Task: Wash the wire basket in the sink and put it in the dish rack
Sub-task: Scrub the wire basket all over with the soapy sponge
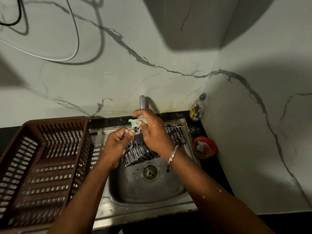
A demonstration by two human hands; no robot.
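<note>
The scrubbing step is in hand, by my reading; the wire basket (pixel 143 155) sits in the sink (pixel 152 191), at the centre of the frame, just above the drain and below the tap (pixel 142 102); whether water is running I cannot tell.

The left hand (pixel 118 141) is clenched with curled fingers and appears to pinch a wire at the basket's upper edge, steadying it; the exact wire is too blurred to name. The right hand (pixel 152 130) grasps a green scrub pad (pixel 135 122) between fingers and thumb, held against the same spot, just above the left hand's fingertips.

The basket's long axis runs on a diagonal, from the lower centre of the frame up towards the right; its near end lies under the left hand and its far end rests by the sink's right wall; its open side seems to face up, though the hands hide much of it.

The dish rack (pixel 43 159) stands at the lower left, just beside the sink. The next move likely calls for working the pad along the remaining wires, then a rinse; after that, a firm hold and a lift to the left, with the basket's length turned to suit the rack's.
</note>
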